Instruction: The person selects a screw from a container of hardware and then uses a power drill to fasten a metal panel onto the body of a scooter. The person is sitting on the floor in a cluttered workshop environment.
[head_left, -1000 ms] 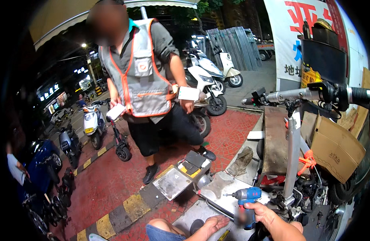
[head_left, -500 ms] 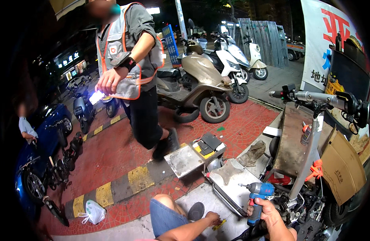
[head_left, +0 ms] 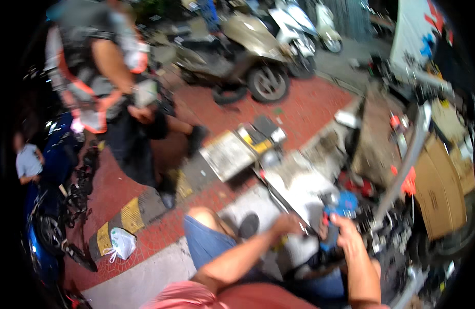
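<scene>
Blue cordless drill (head_left: 340, 219) gripped in right hand (head_left: 345, 232)
Left hand (head_left: 286, 225) curls beside it; blurred motion suggests the bit could slip off the scooter frame (head_left: 402, 165).

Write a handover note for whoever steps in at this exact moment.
Right hand: gripping the blue cordless drill, nose down at the grey scooter deck.
Left hand: resting on that deck beside the drill; blur hides whether it holds anything.
Nearby: open metal toolbox on the red brick paving, cardboard box to the right.
Done: drill in position.
Left: unclear from the blurred picture; check the fasteners under the drill.
</scene>
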The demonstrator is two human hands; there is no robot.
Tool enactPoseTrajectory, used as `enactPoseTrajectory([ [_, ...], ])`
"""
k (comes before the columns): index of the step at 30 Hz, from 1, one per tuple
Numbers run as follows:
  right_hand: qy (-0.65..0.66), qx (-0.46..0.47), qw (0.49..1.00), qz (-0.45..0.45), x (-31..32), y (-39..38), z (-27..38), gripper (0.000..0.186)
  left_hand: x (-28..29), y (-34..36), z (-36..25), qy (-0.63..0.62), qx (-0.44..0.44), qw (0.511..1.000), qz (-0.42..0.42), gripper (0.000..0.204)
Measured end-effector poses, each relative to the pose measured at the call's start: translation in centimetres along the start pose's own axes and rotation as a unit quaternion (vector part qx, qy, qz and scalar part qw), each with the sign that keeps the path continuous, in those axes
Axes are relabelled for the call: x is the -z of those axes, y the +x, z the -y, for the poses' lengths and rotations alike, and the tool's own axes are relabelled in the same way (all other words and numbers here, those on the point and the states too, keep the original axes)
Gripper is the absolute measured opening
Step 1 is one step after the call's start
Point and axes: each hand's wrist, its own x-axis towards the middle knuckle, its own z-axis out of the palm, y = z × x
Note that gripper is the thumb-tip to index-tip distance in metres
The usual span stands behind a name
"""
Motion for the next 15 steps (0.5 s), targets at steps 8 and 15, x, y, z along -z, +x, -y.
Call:
enactPoseTrajectory([
  [8, -0.02, 0.073, 0.997, 0.022, -2.7, 0.0, 1.6, 0.035, -3.6, -2.8, -15.8, -0.168, -0.029, 0.962, -0.215, 0.027],
  [15, -0.075, 0.078, 0.993, -0.04, -3.1, 0.0, 1.2, 0.04, -3.5, -2.7, -14.4, -0.285, 0.007, 0.936, -0.204, 0.026],
])
